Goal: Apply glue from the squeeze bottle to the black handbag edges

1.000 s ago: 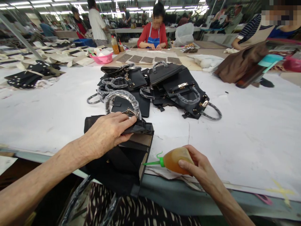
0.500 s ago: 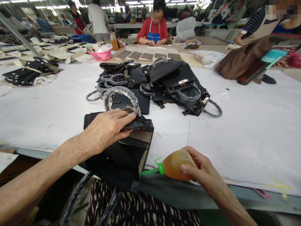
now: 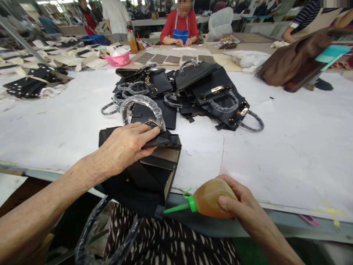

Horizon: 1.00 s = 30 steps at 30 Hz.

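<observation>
A black handbag [image 3: 146, 180] lies opened out at the table's front edge, one plastic-wrapped handle up on the table and the other hanging over the edge. My left hand [image 3: 129, 147] is closed on the bag's upper part, thumb below and fingers over the folded black material. In my right hand [image 3: 237, 198] is a squeeze bottle [image 3: 212, 198] of amber liquid with a green nozzle. It is held on its side, and the nozzle tip points left at the bag's lower right corner, touching or very near it.
A pile of black handbags [image 3: 204, 84] lies just beyond. Farther back stand a pink basin [image 3: 117, 59] and an amber bottle [image 3: 132, 42]. Strapped black pieces [image 3: 30, 82] lie at left, a brown bag [image 3: 295, 64] at right. A person in red [image 3: 180, 27] works across the table.
My right hand and the bottle have shifted slightly down and right. The nozzle tip has slid down along the bag's right edge to its corner. My left hand keeps its hold.
</observation>
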{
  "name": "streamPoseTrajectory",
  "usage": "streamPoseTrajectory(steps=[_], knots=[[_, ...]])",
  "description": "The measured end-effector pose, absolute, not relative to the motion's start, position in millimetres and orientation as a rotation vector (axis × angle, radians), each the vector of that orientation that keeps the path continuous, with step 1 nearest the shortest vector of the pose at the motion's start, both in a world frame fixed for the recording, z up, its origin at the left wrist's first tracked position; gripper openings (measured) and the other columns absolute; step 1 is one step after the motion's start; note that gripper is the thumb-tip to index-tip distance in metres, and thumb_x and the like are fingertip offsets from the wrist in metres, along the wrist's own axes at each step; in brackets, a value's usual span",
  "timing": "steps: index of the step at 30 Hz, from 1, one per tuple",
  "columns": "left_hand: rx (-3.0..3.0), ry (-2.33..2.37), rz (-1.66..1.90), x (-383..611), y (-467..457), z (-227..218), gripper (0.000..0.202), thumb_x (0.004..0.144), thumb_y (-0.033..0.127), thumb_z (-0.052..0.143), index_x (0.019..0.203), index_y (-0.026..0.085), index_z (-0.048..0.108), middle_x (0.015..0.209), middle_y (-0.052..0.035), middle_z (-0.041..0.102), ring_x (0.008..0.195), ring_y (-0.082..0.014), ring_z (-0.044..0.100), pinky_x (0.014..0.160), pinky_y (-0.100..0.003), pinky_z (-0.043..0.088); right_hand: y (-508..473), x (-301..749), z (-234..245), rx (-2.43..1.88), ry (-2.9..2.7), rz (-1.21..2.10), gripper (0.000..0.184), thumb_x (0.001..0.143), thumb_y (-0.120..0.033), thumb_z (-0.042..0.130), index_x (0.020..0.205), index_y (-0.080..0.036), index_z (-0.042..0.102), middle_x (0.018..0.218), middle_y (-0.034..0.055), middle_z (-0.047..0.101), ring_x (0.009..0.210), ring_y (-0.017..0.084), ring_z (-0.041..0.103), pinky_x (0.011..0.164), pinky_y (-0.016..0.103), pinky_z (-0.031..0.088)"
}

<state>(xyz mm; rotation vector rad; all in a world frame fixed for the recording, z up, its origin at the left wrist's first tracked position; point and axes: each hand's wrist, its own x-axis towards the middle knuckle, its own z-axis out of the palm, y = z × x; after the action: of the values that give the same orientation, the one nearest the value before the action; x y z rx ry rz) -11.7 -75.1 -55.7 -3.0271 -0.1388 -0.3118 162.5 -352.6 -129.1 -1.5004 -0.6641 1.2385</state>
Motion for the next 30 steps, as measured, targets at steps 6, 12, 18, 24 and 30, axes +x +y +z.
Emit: streamPoseTrajectory(steps=[6, 12, 18, 24, 30], knots=[[-3.027, -0.159, -0.285, -10.9, -74.5, -56.8, 0.035, 0.089, 0.025, 0.054, 0.121, 0.012, 0.051, 0.099, -0.0093, 0.062, 0.088, -0.0234, 0.059, 0.076, -0.034, 0.051, -361.5, 155.8, -136.9, -1.47, -0.472, 1.322, 0.041, 0.077, -0.056, 0.065, 0.092, -0.018, 0.057, 0.072, 0.0008, 0.053, 0.057, 0.015, 0.047, 0.043, 0.021, 0.034], [-3.05, -0.187, -0.23, -10.5, -75.8, -54.6, 0.036, 0.089, 0.025, 0.053, 0.122, 0.011, 0.05, 0.1, -0.0101, 0.062, 0.091, -0.0237, 0.058, 0.079, -0.034, 0.05, -359.5, 146.2, -133.3, -1.456, -0.261, 1.298, 0.041, 0.077, -0.054, 0.068, 0.091, -0.018, 0.057, 0.075, 0.0021, 0.055, 0.061, 0.015, 0.048, 0.045, 0.019, 0.039], [-3.065, -0.224, -0.192, -10.4, -76.3, -53.6, 0.035, 0.09, 0.026, 0.052, 0.123, 0.014, 0.05, 0.101, -0.0094, 0.062, 0.092, -0.0231, 0.058, 0.079, -0.034, 0.049, -359.6, 143.7, -130.8, -1.468, -0.23, 1.304, 0.042, 0.076, -0.055, 0.068, 0.09, -0.017, 0.059, 0.071, 0.0029, 0.057, 0.054, 0.014, 0.047, 0.042, 0.02, 0.037], [-3.054, -0.222, -0.166, -8.7, -77.5, -52.9, 0.035, 0.09, 0.025, 0.053, 0.122, 0.013, 0.05, 0.101, -0.0096, 0.062, 0.091, -0.0235, 0.058, 0.077, -0.033, 0.049, -361.9, 143.4, -134.0, -1.482, -0.238, 1.292, 0.042, 0.078, -0.055, 0.067, 0.091, -0.016, 0.058, 0.07, 0.0032, 0.058, 0.051, 0.011, 0.048, 0.04, 0.016, 0.03], [-3.052, -0.217, -0.17, -9.4, -77.3, -52.3, 0.035, 0.09, 0.026, 0.053, 0.123, 0.014, 0.049, 0.1, -0.0087, 0.062, 0.091, -0.0226, 0.058, 0.076, -0.032, 0.048, -363.2, 140.9, -132.6, -1.451, -0.266, 1.339, 0.043, 0.079, -0.056, 0.065, 0.093, -0.016, 0.057, 0.071, 0.0044, 0.059, 0.049, 0.012, 0.05, 0.039, 0.018, 0.025]])
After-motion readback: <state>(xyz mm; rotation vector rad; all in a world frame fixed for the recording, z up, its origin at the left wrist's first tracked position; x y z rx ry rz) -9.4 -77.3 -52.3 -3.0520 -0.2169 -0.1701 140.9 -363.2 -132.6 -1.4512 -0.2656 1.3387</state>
